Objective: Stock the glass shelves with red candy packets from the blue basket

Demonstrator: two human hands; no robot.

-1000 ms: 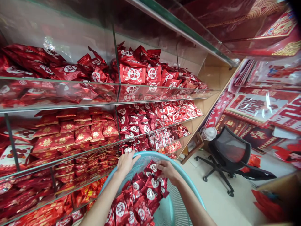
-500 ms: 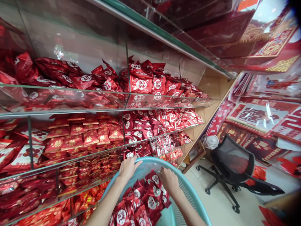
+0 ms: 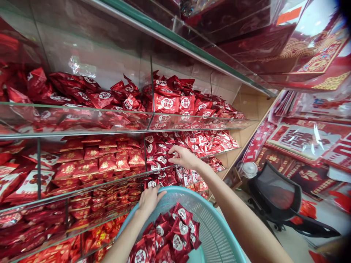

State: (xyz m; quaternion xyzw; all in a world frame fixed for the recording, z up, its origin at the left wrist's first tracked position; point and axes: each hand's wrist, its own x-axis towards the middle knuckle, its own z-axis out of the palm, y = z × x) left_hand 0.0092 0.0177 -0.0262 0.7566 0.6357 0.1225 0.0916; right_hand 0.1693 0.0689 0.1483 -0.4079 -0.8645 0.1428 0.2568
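Note:
A turquoise plastic basket holds a heap of dark red wrapped candy packets with round white labels. My left hand grips its far rim at the left, the fingers over the edge and the thumb along the top. My right hand is above the basket, at the glass shelf compartment of matching dark red packets. Its thumb and forefinger are apart around the packets, and I see nothing held between them. The other fingers are partly hidden.
Glass shelves with upright dividers hold red packets on several levels. Gold-printed packets fill the compartment to the left. A black mesh office chair stands at the right, before a rack of red paper goods.
My right hand has left the basket and risen to the dark red packets on the shelf. My left hand stays on the rim. The view has shifted slightly.

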